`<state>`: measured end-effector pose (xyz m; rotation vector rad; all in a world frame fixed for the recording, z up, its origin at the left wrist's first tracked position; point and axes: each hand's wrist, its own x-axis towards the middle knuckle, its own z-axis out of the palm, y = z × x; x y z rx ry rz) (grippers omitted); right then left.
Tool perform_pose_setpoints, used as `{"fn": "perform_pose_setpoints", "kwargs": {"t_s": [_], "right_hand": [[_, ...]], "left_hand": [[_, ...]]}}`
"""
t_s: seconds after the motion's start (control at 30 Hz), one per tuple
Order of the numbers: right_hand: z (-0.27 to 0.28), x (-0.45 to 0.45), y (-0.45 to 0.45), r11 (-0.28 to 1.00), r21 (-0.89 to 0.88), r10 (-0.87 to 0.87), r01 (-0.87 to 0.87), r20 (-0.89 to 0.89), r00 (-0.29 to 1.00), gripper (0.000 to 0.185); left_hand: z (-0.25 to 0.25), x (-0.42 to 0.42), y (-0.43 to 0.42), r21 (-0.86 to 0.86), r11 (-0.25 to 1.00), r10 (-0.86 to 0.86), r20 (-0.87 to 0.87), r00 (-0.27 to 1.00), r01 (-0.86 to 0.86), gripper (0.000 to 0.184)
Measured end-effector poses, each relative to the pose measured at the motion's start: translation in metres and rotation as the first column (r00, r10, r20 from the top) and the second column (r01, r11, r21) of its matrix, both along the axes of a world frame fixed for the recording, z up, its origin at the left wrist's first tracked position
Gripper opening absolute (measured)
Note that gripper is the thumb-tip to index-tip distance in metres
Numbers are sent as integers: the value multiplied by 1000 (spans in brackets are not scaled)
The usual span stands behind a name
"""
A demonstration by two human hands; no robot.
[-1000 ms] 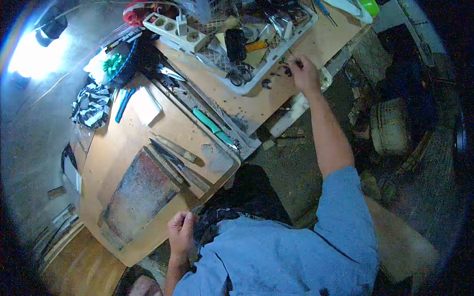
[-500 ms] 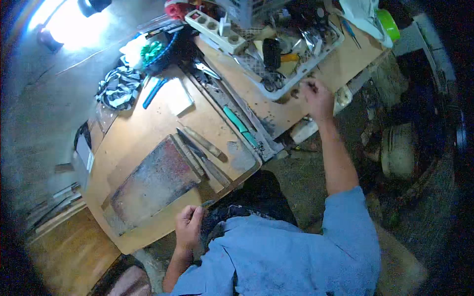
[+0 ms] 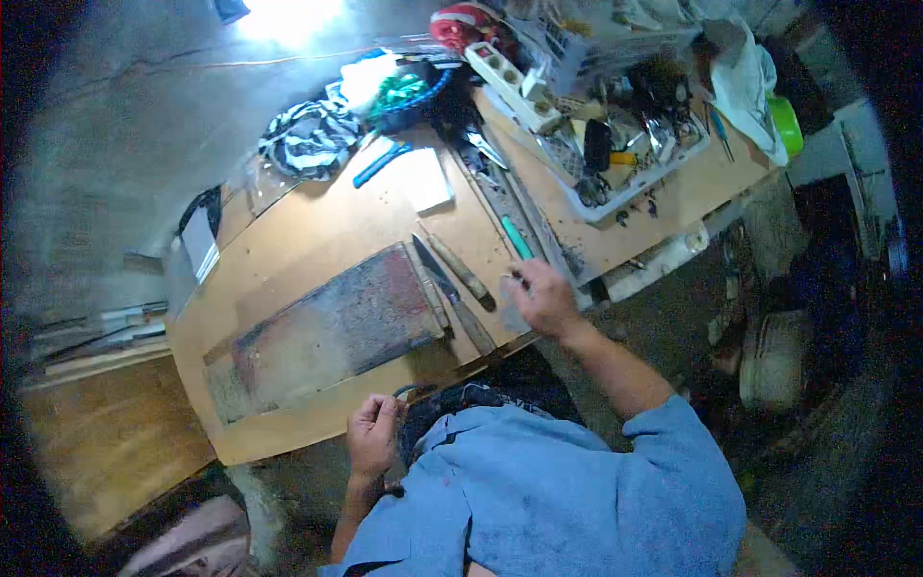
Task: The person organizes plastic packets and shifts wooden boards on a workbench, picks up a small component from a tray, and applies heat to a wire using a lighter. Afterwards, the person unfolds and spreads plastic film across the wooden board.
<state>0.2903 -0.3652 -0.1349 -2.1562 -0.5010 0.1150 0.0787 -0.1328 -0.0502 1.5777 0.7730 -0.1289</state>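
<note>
My left hand is closed near my lap at the table's front edge. A small, thin, greyish piece shows beside its fingertips, too small to name. My right hand is over the table's right corner, fingers curled together; what they pinch, if anything, I cannot make out. Just beyond it lies a green handle, its near part hidden by the hand. Left of that hand lie a knife with a wooden handle and another wooden-handled tool. A worn, stained slab lies beside them.
A white tray of mixed small items and a power strip are at the back right. A blue-handled tool, a white block and a striped black-and-white bag lie at the back. A screwdriver lies far right.
My right hand has moved from beside the white tray, left and nearer to me, to the table's front corner. The left hand remains closed by my lap. The camera view has turned.
</note>
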Motion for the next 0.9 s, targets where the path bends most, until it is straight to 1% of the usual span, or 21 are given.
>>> {"fn": "perform_pose_setpoints", "kwargs": {"t_s": [0.03, 0.1, 0.17, 0.23, 0.27, 0.3, 0.37, 0.4, 0.43, 0.47, 0.5, 0.57, 0.6, 0.63, 0.67, 0.73, 0.83, 0.87, 0.9], "right_hand": [[0, -10, 10, 1000, 3, 12, -12, 9, 1000, 20], [-6, -25, 27, 989, -79, 138, -128, 134, 981, 21], [-30, -27, 40, 986, -80, 152, -144, 119, 981, 24], [-39, -22, 51, 988, -144, 70, -52, 119, 990, 27], [-39, -16, 53, 983, -150, 115, -104, 66, 991, 32], [-39, -13, 57, 983, -147, 122, -110, 75, 990, 32], [-43, -11, 64, 972, -227, 103, -66, 154, 983, 31], [-46, -11, 65, 958, -279, 103, -61, 139, 985, 35], [-47, -10, 65, 958, -278, 108, -65, 143, 984, 35], [-46, -9, 67, 957, -281, 108, -73, 110, 988, 37], [-45, -7, 68, 955, -284, 107, -81, 77, 991, 38], [-42, -8, 69, 954, -288, 102, -78, 68, 992, 39], [-41, -9, 69, 953, -294, 91, -72, 52, 994, 40], [-41, -10, 68, 954, -289, 98, -78, 56, 994, 40], [-41, -11, 68, 954, -292, 87, -61, 78, 993, 40], [-40, -11, 67, 956, -293, 70, -36, 106, 992, 40], [-27, -14, 65, 957, -283, 95, -59, 116, 989, 40], [-25, -15, 64, 957, -285, 93, -56, 117, 989, 40], [-22, -17, 64, 956, -286, 96, -58, 118, 988, 39]], "left_hand": [[-1, -5, 3, -2, 1000, 9, 19, 1000, -9, 17], [-7, -13, 8, -5, 998, 59, 31, 998, -59, 17], [-8, -20, 11, -14, 994, 106, 35, 994, -105, 17], [-9, -24, 16, 9, 996, 92, 118, 989, -94, 18], [-9, -25, 17, 12, 995, 99, 126, 987, -101, 18], [-10, -27, 19, 13, 995, 100, 116, 988, -102, 18], [-9, -28, 21, 16, 994, 107, 114, 988, -110, 19], [-9, -29, 21, 13, 993, 118, 101, 988, -120, 19], [-8, -30, 20, 9, 991, 129, 85, 988, -130, 19], [-8, -30, 20, 10, 991, 132, 94, 987, -134, 19], [-10, -31, 20, 10, 991, 129, 123, 984, -131, 19], [-10, -31, 20, 13, 991, 133, 156, 979, -136, 19], [-7, -31, 20, -22, 990, 140, 154, 978, -138, 19], [-5, -31, 21, -58, 989, 147, 151, 978, -140, 19], [-7, -33, 22, -54, 988, 153, 155, 976, -146, 19], [-15, -36, 26, -90, 985, 161, 212, 964, -145, 20], [-4, -33, 24, -38, 988, 153, 203, 967, -148, 20], [-9, -35, 25, -41, 989, 151, 204, 967, -145, 20], [-18, -38, 27, -61, 985, 172, 240, 955, -162, 20]]}}
